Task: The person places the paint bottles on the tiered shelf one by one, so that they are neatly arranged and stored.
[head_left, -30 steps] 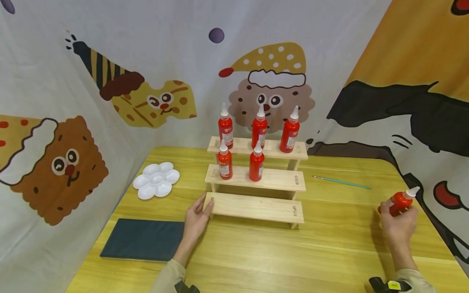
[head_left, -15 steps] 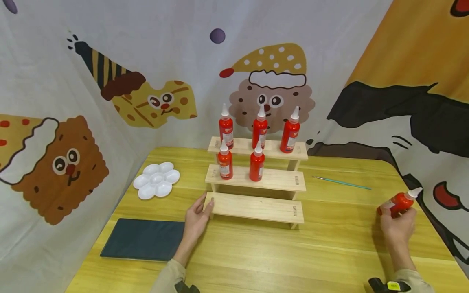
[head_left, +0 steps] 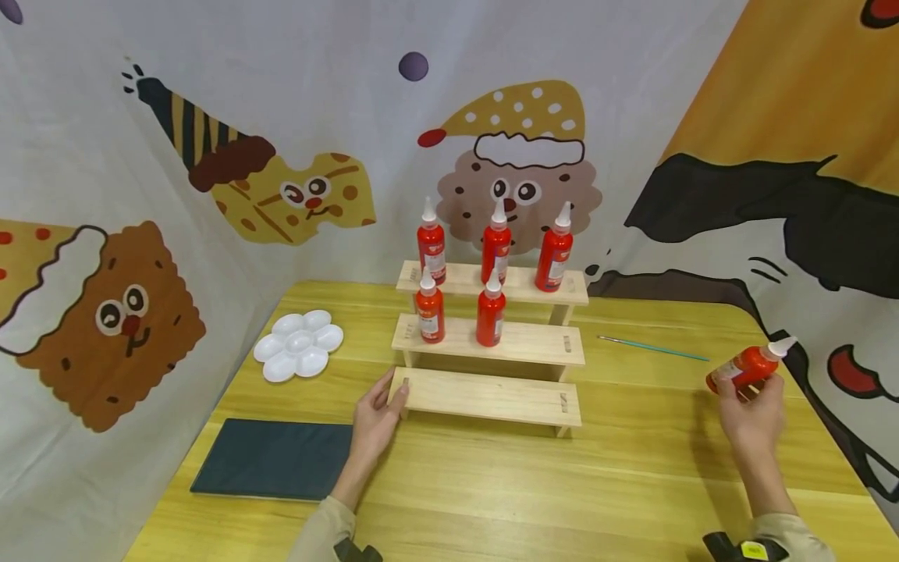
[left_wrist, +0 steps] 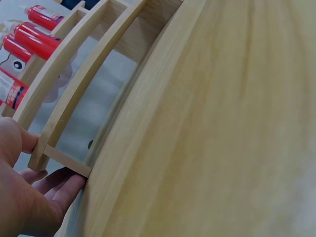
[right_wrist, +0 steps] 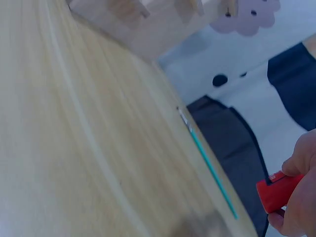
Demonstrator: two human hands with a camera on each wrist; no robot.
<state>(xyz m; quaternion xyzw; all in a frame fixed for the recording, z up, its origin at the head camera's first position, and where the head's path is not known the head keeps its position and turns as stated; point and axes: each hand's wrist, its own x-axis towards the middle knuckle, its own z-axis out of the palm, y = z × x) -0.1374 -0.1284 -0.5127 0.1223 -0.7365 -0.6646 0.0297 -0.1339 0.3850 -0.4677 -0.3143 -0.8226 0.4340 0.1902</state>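
A three-tier wooden stand [head_left: 485,396] is in the middle of the table in the head view. My left hand [head_left: 375,421] grips the left end of its lowest step, thumb on top; the left wrist view shows the fingers [left_wrist: 69,190] at the step's end support. Over the table's right side, my right hand [head_left: 753,417] holds a red paint bottle [head_left: 746,368] tilted, its white nozzle pointing up and right. Three red bottles [head_left: 555,261] are upright on the top step and two more bottles [head_left: 490,316] on the middle one. The lowest step bears no bottle.
A white flower-shaped palette [head_left: 298,345] lies at the table's left. Nearer the front is a dark flat board [head_left: 274,459], partly behind the left forearm. A thin teal paintbrush [head_left: 656,348] lies right of the stand. Behind the table hangs a cartoon-printed cloth [head_left: 337,78].
My right hand has moved slightly left and away from me with the red paint bottle in it. The left hand keeps its grip on the stand's lowest step.
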